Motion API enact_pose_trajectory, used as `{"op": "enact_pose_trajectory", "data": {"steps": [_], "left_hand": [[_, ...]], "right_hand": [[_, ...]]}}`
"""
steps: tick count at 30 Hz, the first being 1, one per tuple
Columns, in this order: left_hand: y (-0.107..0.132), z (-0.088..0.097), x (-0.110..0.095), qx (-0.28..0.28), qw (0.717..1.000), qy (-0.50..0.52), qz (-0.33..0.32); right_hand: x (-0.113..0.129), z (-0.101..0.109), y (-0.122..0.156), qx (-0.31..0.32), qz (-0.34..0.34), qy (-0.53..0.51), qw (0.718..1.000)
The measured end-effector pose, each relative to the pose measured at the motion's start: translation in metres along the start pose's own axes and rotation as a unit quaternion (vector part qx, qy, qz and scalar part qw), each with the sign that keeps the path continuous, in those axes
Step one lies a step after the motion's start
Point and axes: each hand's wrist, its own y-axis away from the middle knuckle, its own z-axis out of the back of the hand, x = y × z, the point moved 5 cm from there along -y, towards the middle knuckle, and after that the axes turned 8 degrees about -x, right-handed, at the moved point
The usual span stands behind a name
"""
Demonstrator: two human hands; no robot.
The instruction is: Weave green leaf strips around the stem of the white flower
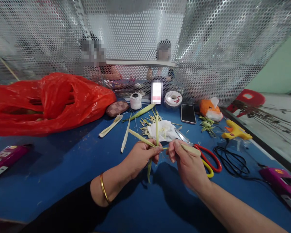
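Above the blue bench (pixel 63 168), pinching green leaf strips (pixel 157 129) with left hand (pixel 142 157) and right hand (pixel 186 161); cannot read red print on tape roll (pixel 173 98).

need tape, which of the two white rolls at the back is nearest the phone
The flat wide roll left of the phone; the taller spool stands farther left, beside the checkered pouch.

Leaf strip (pixel 156 131) partly hidden in left hand (pixel 140 157), purple case (pixel 5 158) cut off left
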Motion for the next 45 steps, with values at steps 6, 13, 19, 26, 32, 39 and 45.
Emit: {"op": "enact_pose_trajectory", "data": {"steps": [6, 13, 19, 26, 32, 39, 45], "left_hand": [[-0.002, 0.005, 0.007, 0.006, 0.996, 0.059, 0.061], [0.003, 0.001, 0.008, 0.081, 0.982, 0.117, 0.125], [0.007, -0.006, 0.014, 0.100, 0.983, 0.070, 0.140], [0.011, -0.012, 0.018, 0.114, 0.982, 0.020, 0.146], [0.015, -0.014, 0.016, 0.148, 0.979, 0.001, 0.141], [0.012, -0.013, 0.018, 0.131, 0.978, 0.050, 0.155], [0.009, -0.012, 0.018, 0.140, 0.973, 0.085, 0.161]], "right_hand": [[0.016, 0.003, -0.009, 0.045, -0.013, 0.005, 0.999], [0.017, 0.035, -0.043, -0.079, -0.112, -0.148, 0.980], [-0.013, 0.005, -0.022, 0.102, -0.211, -0.043, 0.971], [0.003, 0.001, -0.015, 0.096, -0.087, 0.074, 0.989], [0.002, 0.000, -0.010, 0.044, -0.052, 0.098, 0.993], [0.002, 0.004, -0.017, 0.048, -0.062, 0.079, 0.994], [0.010, 0.000, -0.018, 0.126, -0.090, 0.016, 0.988]]}}
